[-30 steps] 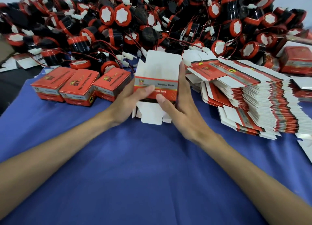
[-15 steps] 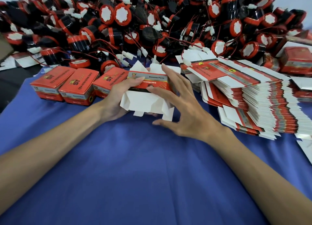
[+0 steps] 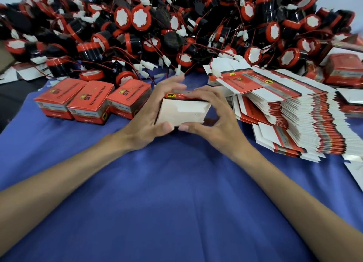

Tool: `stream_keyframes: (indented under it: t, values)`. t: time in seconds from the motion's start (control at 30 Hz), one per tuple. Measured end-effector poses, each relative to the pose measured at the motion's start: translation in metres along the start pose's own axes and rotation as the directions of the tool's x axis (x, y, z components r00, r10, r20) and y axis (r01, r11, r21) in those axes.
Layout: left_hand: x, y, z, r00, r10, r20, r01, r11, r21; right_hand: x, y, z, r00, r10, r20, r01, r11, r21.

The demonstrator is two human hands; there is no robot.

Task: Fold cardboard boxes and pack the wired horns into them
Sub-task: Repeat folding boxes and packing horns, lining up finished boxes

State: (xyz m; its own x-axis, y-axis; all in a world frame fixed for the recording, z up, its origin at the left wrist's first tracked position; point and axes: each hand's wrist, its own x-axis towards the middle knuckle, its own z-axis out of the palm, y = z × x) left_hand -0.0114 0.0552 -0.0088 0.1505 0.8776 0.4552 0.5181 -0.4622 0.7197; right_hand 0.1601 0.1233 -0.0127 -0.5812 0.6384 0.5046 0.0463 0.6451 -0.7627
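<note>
A blue cloth (image 3: 176,202) covers the table nearest the camera. Over it, at the centre, the left hand (image 3: 147,122) and right hand (image 3: 218,120) both curl round a small red-and-white cardboard box (image 3: 182,112), thumbs at its near edge and fingers over its top. Its white folded flaps face the camera. Three closed red boxes (image 3: 90,102) sit just left, and a fanned stack of flat carton blanks (image 3: 294,120) lies to the right. Behind lies a heap of black-and-red wired horns (image 3: 176,25).
</note>
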Motion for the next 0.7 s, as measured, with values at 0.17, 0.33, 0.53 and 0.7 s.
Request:
stream_keyframes:
  t: [0.17,0.33,0.53,0.7]
  values:
    - [0.0,-0.012,0.003,0.992,0.025,-0.12,-0.021,0.999,0.03,0.0,-0.003,0.0,0.998,0.061,0.003,-0.061,0.991,0.119]
    - [-0.001,-0.016,0.003,0.972,-0.052,-0.227,0.053,0.999,-0.003,-0.004,-0.006,0.001,0.997,0.056,0.049,-0.064,0.981,0.185]
    - [-0.001,-0.014,0.004,0.968,-0.025,-0.251,0.024,1.0,-0.007,-0.005,-0.006,0.001,0.997,0.068,-0.019,-0.063,0.979,0.192]
    - [-0.001,-0.015,0.003,0.956,-0.07,-0.284,0.037,0.992,-0.119,-0.006,-0.009,0.005,0.996,-0.066,-0.062,0.071,0.994,0.087]
